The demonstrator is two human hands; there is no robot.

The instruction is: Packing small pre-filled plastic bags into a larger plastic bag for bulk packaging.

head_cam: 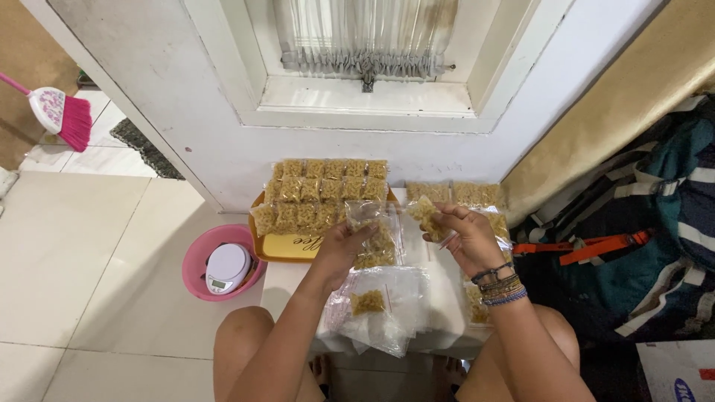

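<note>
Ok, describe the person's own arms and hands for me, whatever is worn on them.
Both forearms are bare, with no sleeves in view and no gloves. The right hand has a stack of bracelets at the wrist: dark cord bands, brownish beaded strands and a blue beaded one. The left hand and its wrist carry nothing; no rings or watch can be made out.
</note>
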